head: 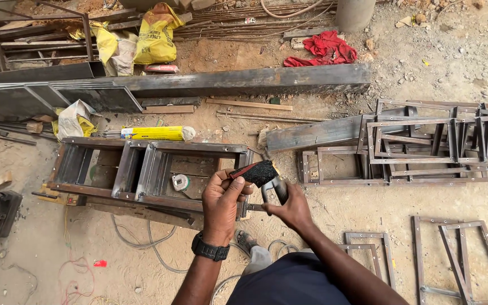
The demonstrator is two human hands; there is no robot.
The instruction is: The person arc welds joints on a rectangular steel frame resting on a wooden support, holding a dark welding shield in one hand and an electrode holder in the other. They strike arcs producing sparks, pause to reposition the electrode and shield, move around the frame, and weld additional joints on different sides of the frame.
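a: what do the hands hold?
b: the left hand (221, 199) is curled shut around a dark rough-faced block (258, 171) with a red end, held just above the welded steel frame (142, 169) on the sandy ground. the right hand (292, 210) is closed on the handles of a pair of pliers (273, 189), whose head meets the block's underside.

a: and around them?
b: a yellow packet of rods (156, 133) lies behind the frame, a long steel beam (238, 81) beyond it, stacked square frames (425, 141) to the right, a red cloth (323, 48) farther off. a black watch (210, 249) sits on the left wrist.
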